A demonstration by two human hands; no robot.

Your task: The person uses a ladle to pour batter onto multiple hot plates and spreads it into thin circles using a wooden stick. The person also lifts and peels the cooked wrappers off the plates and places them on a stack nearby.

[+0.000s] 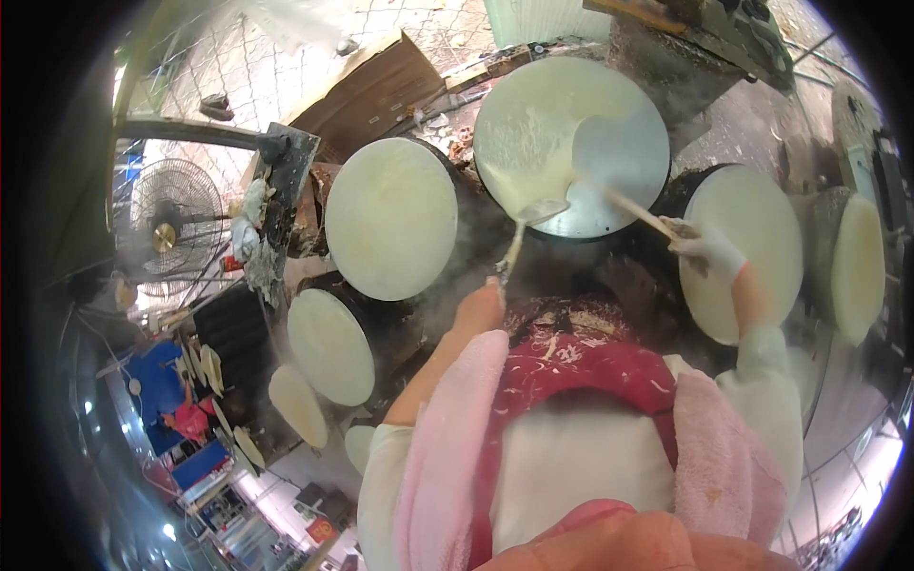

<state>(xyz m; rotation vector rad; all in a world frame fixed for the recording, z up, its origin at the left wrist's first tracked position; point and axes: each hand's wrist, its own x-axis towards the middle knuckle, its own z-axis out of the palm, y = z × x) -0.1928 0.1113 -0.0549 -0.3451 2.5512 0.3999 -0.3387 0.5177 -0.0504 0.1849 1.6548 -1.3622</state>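
Note:
A round griddle (624, 157) stands in front of me, pale batter (528, 114) over its left and far parts and bare grey metal at the right and near side. My left hand (484, 303) is closed round the handle of a ladle (546, 210), whose bowl is over the griddle's near edge. In my right hand (709, 249), which wears a whitish glove, is the light wooden handle of a stick-like tool (640, 211). Its far end is blurred over the bare metal, so its shape cannot be made out.
More round griddles covered in pale batter stand left (390, 219) and right (752, 252), close to my arms. Further left is a smaller one (330, 347). Steam hangs between them. A cardboard box (371, 95) and a caged fan (171, 224) are at the far left. Another person (193, 419) works at lower left.

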